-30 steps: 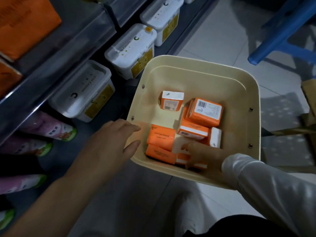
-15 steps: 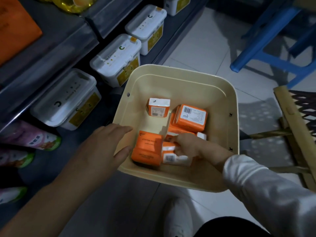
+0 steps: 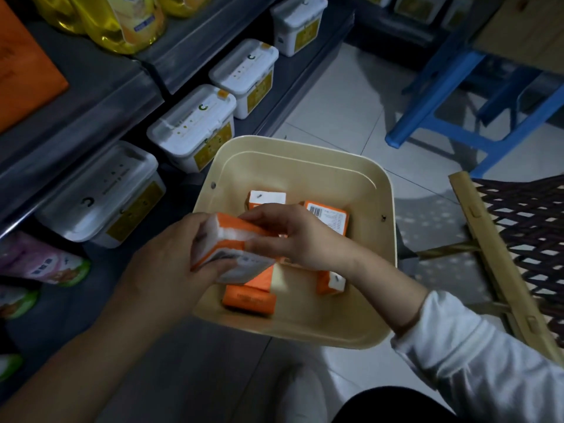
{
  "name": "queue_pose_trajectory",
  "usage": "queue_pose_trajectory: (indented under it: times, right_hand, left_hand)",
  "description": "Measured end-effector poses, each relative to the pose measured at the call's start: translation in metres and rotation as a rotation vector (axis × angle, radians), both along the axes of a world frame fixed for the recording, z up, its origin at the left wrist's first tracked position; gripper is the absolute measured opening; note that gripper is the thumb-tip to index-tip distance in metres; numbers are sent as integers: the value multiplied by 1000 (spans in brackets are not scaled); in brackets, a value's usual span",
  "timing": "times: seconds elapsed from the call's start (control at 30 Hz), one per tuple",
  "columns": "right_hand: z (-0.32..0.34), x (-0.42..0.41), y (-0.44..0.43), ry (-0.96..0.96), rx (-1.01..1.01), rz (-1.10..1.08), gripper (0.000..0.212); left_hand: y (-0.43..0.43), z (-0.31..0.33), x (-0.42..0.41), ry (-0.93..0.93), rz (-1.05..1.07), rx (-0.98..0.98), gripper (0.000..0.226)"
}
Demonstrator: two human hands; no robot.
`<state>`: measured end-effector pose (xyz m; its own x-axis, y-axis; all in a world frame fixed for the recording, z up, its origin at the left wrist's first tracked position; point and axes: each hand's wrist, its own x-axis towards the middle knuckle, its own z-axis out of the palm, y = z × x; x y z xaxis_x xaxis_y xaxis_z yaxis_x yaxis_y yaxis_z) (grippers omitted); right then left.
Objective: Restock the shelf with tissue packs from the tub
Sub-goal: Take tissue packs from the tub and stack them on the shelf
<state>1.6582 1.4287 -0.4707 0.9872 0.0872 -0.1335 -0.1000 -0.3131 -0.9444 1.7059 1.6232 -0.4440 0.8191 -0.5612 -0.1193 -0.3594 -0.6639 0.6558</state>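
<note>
Head view, gathering step. Left hand (image 3: 171,264) curls thumb and fingers round a small stack of orange-and-white wrapped tissue packs (image 3: 232,239), held just above the near-left corner of the cream square plastic tub (image 3: 305,148). This probably lets several packs be collected for one trip. Right hand (image 3: 293,236) pinches the stack's right end, fingers above and thumb below, apparently to square it into the left palm. Several loose packs (image 3: 250,297) lie on the tub floor. Grey metal shelf (image 3: 91,96) stands just left of the tub, which should keep the carry short. White lidded boxes (image 3: 192,126) line its bottom tier.
</note>
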Motion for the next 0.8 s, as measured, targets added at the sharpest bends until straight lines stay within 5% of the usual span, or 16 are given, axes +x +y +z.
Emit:
queue_pose_trajectory:
  times: [0.13,0.3,0.63,0.8]
  right_hand:
    - [-52,4,-19,157,-269,-265,29]
    - [-115,-10,-53,453,-805,-234,66]
    - [-162,-21,-54,365,-1198,78,66]
    - [-169,-19,-45,475,-1270,189,60]
  left_hand:
    - [5,4,2,-55,138,-6,40]
    - [13,5,11,-45,343,-88,46]
    - [21,-4,21,-9,444,-106,45]
    - [20,-3,19,9,452,-119,44]
